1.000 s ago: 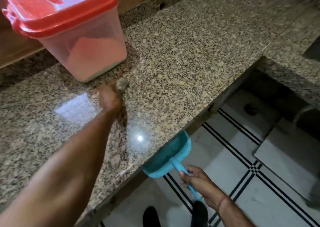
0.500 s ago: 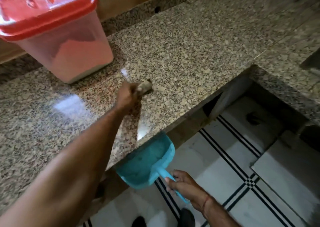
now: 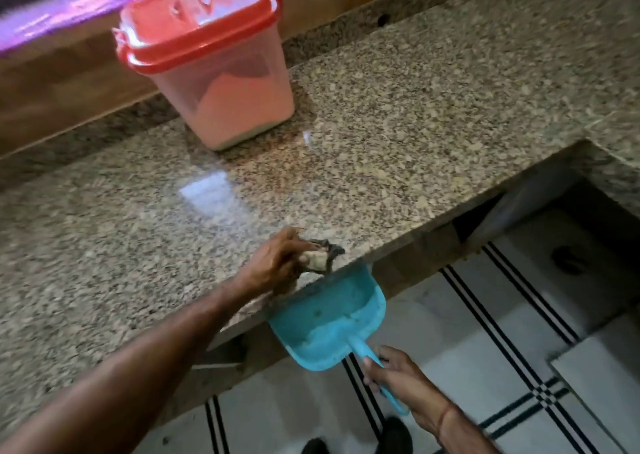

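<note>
My left hand (image 3: 277, 261) grips a small grubby rag or scrubber (image 3: 320, 258) at the front edge of the speckled granite counter (image 3: 398, 135). Just below that edge my right hand (image 3: 398, 381) holds the handle of a turquoise dustpan (image 3: 329, 322), its open mouth tucked under the counter lip beneath the rag. A few crumbs lie in the pan.
A translucent tub with a red lid (image 3: 207, 59), holding pale powder, stands at the back of the counter by a wooden ledge (image 3: 52, 83). The counter turns a corner at the right (image 3: 616, 149). Below lies white tiled floor with black stripes (image 3: 502, 298), and my dark shoes (image 3: 393, 436).
My left hand has dragged the rag from near the tub across the counter to its front edge. The dustpan has stayed under the lip, following the rag.
</note>
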Motion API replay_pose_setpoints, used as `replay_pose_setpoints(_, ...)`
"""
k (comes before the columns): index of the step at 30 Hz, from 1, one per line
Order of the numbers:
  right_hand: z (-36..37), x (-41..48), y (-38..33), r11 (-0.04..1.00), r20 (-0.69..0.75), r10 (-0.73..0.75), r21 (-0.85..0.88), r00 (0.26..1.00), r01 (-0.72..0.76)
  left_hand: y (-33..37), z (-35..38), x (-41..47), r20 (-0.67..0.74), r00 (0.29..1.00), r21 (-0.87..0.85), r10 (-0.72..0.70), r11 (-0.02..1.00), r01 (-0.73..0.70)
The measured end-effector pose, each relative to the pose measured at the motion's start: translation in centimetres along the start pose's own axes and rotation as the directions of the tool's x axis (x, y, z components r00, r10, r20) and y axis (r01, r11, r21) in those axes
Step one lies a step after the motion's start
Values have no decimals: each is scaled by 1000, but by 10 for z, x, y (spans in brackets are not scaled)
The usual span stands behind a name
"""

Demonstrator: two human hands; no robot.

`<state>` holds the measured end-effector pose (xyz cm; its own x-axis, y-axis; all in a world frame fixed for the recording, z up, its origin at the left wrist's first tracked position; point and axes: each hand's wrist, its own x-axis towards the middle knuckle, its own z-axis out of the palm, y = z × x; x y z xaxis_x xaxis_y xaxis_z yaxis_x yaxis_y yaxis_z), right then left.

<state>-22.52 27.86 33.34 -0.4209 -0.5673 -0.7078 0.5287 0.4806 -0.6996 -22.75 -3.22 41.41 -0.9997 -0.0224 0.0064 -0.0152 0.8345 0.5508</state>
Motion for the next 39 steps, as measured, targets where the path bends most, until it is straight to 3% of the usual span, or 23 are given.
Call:
replay_pose_setpoints(2, 8, -1, 0, 1000, 12, 3, 3, 1000, -3, -25, -30, -16, -166, 971, -10, -173, 985, 173)
replay_pose_setpoints(5, 26, 2, 0, 1000, 32, 19, -8, 999, -19, -72, -62, -61, -387, 788, -92, -478, 871, 483)
replay_pose_setpoints(8, 41, 5, 3, 1000, 20, 14, 6, 1000, -14, -93, -52, -104, -453, 618, -91, -642, 723, 685)
replay_pose_setpoints(10, 49, 4, 5, 1000, 8, 27, 11, 1000, -27, -73, -33, -103, -468, 563, -143, -682, 687, 713)
replay_pose_setpoints(11, 53, 4, 6, 999, 3, 34, 21, 999, -34, -57, -25, -93, -474, 583, -150, -660, 713, 685)
replay_pose_setpoints(13, 62, 2, 7, 999, -9, 42, 25, 999, -42, -22, -2, -61, -439, 698, -147, -566, 812, 565)
replay_pose_setpoints(16, 70, 0, 5, 999, -34, 42, 9, 999, -42, 20, 34, -17, -250, 842, -160, -479, 878, 452)
replay_pose_setpoints(18, 75, -3, 4, 1000, -53, 27, -1, 998, -27, 26, 22, -17, -218, 860, -238, -460, 880, 411)
replay_pose_setpoints(20, 76, -7, 4, 1000, -70, 21, 11, 997, -20, 13, -6, -46, -292, 839, -346, -459, 869, 355)
replay_pose_setpoints(22, 79, -10, 2, 1000, -63, 8, 18, 998, -6, -22, -33, -98, -411, 719, -253, -560, 828, 500)
replay_pose_setpoints(25, 86, -13, 2, 1000, -62, -18, 13, 998, 19, -73, -56, -183, -505, 344, -253, -792, 517, 818)
replay_pose_setpoints(27, 93, -13, 3, 1000, -70, -25, 1, 997, 25, -73, -56, -208, -513, 212, -296, -832, 403, 866)
replay_pose_setpoints(29, 98, -14, 6, 1000, -72, -26, -6, 997, 25, -55, -44, -208, -530, 243, -273, -812, 435, 858)
replay_pose_setpoints(34, 120, -14, 11, 1000, -64, -21, -18, 998, 20, 4, 6, -157, -399, 543, -203, -739, 649, 733)
replay_pose_setpoints(36, 128, -17, 12, 1000, -51, -20, -10, 998, 20, 22, 8, -127, -352, 630, -207, -692, 714, 669)
replay_pose_setpoints(37, 130, -18, 13, 1000, -50, -25, -8, 998, 24, 24, 6, -117, -335, 665, -222, -668, 742, 633)
replay_pose_setpoints(39, 132, -20, 15, 999, -58, -37, -4, 998, 37, 11, -4, -104, -328, 664, -267, -672, 740, 617)
